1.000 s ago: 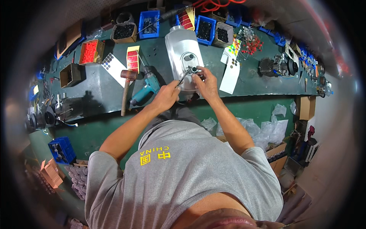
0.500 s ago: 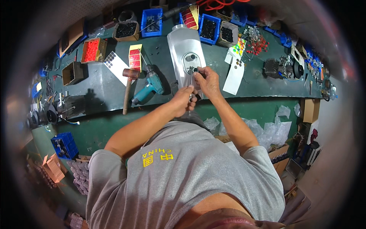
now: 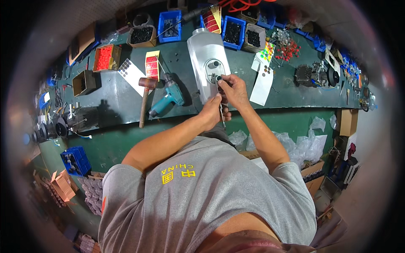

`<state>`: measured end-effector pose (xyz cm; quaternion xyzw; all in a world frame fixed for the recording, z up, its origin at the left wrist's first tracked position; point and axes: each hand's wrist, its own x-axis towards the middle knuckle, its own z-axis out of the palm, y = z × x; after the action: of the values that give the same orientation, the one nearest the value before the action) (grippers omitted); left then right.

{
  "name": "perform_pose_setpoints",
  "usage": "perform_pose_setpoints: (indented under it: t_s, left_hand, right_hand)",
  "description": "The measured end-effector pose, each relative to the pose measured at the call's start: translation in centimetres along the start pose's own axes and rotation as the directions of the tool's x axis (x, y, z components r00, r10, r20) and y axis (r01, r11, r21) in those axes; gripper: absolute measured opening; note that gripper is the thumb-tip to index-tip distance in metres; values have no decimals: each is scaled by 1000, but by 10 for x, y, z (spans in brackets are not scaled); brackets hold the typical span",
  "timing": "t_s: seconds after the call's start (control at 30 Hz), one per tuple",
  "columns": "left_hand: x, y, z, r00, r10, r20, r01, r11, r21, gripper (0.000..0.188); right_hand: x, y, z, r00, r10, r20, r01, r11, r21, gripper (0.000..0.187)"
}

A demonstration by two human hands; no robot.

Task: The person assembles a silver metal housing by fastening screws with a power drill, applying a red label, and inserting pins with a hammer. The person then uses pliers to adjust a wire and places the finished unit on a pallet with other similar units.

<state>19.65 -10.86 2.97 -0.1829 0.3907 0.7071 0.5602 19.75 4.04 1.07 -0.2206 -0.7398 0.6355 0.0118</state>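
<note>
A long silver metal housing (image 3: 205, 48) lies on the workbench in front of me, with an oval recess and a black round fitting (image 3: 214, 64) in it. My right hand (image 3: 236, 92) pinches a small black round part (image 3: 219, 78) at the recess's near right edge. Closed round a slim metal tool (image 3: 221, 113), my left hand (image 3: 212, 111) is over the housing's near end. The tool's thin shaft runs up toward the black part; its exact kind is unclear. Left of the housing lie a teal power drill (image 3: 168, 98) and a mallet (image 3: 146, 84).
Blue bins (image 3: 170, 27) and cardboard boxes (image 3: 141, 36) of small parts line the back of the green bench (image 3: 120, 95). Stickers on white sheets (image 3: 259, 88) lie right of the housing. A motor-like assembly (image 3: 314, 76) stands farther right; plastic bags (image 3: 297, 145) are below the bench edge.
The whole view has shifted slightly, so things appear a little farther right. Both hands remain at the recess, and the tool in my left hand now shows more plainly.
</note>
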Motion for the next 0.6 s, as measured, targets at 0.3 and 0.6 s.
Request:
perform_pose_setpoints:
  t_s: [0.3,0.6]
  left_hand:
    - [-50,33,-41,992,126,-16,-115,941,319,35]
    - [-12,46,-305,656,641,-399,-101,598,795,29]
  right_hand:
    - [3,-1,-1,995,-95,-4,92,973,-211,29]
    - [57,-52,-24,956,-289,49,282,862,-421,30]
